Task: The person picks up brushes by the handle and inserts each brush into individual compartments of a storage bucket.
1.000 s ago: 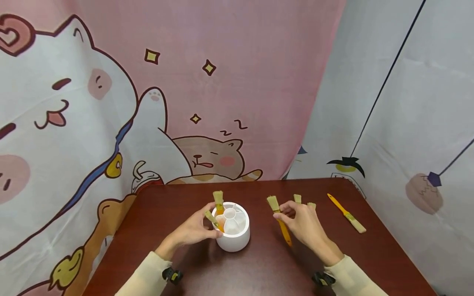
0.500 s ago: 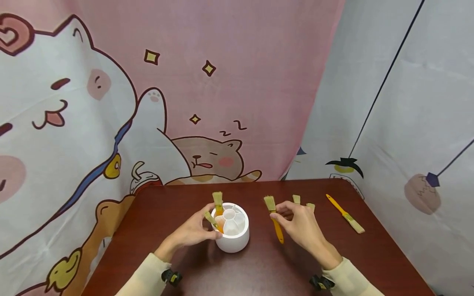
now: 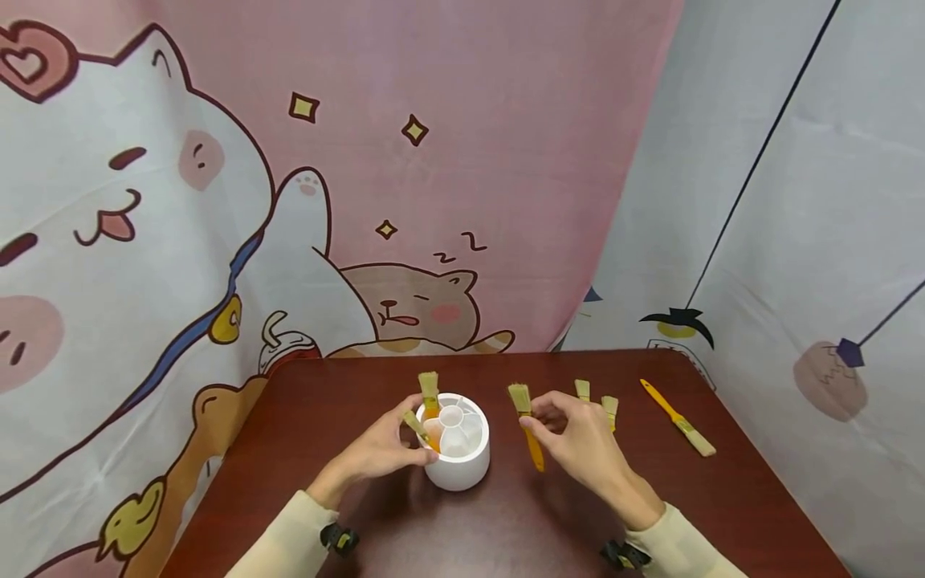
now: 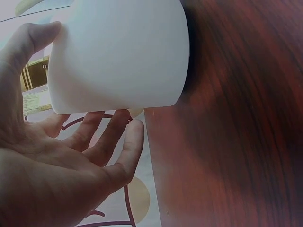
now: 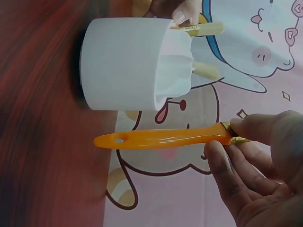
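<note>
A white round holder (image 3: 457, 473) with inner compartments stands on the table. My left hand (image 3: 379, 445) holds it at its left side, thumb at the rim and fingers round the wall in the left wrist view. Two paintbrushes stand bristles up in its left compartments, one upright (image 3: 429, 388) at the back and one tilted (image 3: 417, 425) at the front. To the right of the holder, my right hand (image 3: 578, 437) pinches another paintbrush (image 5: 165, 138) near its metal band, bristles up, orange handle hanging down. That handle shows whole in the right wrist view.
Behind my right hand lie two more paintbrushes, one with bristles (image 3: 582, 389) further back and another (image 3: 610, 407) partly hidden. A yellow-handled paintbrush (image 3: 678, 417) lies at the table's right. Printed curtains (image 3: 535, 201) hang behind the dark red table (image 3: 347, 385).
My right hand has moved a little left with its paintbrush, closer to the holder, and the brush hangs slightly more upright. The left hand and holder stay put.
</note>
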Available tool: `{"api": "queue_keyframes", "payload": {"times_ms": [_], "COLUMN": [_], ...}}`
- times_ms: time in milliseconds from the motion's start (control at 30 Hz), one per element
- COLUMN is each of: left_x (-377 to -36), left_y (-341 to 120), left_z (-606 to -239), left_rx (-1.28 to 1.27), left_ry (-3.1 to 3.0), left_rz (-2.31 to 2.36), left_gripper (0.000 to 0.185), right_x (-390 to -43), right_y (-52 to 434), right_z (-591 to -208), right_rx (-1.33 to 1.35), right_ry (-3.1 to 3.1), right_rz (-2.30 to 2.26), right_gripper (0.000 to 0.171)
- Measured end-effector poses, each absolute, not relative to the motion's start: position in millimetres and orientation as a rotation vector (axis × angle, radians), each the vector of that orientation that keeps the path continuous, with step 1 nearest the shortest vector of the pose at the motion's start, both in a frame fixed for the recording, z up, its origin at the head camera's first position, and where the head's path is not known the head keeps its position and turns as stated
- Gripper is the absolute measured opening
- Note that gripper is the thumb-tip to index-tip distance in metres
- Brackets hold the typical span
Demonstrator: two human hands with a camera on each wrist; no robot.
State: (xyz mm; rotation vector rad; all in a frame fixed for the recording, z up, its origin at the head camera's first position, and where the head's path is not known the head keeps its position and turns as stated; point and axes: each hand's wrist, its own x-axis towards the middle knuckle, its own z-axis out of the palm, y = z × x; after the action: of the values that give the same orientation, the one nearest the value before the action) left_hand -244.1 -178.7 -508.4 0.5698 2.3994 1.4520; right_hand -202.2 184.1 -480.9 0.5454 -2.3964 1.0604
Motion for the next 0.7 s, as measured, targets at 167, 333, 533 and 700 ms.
{"api": "queue_keyframes", "payload": {"times_ms": [167,333,533,700], "left_x": [-246.0,-247.6,-247.2,-246.1], "left_y": [-177.4,-178.1,-178.5,-177.8], "left_z": [-509.1,-509.4,-509.0,-508.4], "left_rx": [0.533,0.520,0.513,0.504], "left_ry": [2.415,2.430,2.440,2.444], "left_rz": [1.437,1.428,1.416,1.406], "left_gripper": [0.102,0.103,0.103,0.104], "right_x": [-200.1,-199.0,-199.2,-199.7], "right_y": [179.5,176.1,172.3,167.1], "right_z": [-477.3,-472.2,-467.7,-466.0], "right_rx": [0.570,0.594,0.614,0.648], "right_ry": [-2.372,-2.345,-2.317,-2.267], "right_rz": [1.068,1.072,1.089,1.115], "right_gripper": [0.021,0.021,0.023,0.024]}}
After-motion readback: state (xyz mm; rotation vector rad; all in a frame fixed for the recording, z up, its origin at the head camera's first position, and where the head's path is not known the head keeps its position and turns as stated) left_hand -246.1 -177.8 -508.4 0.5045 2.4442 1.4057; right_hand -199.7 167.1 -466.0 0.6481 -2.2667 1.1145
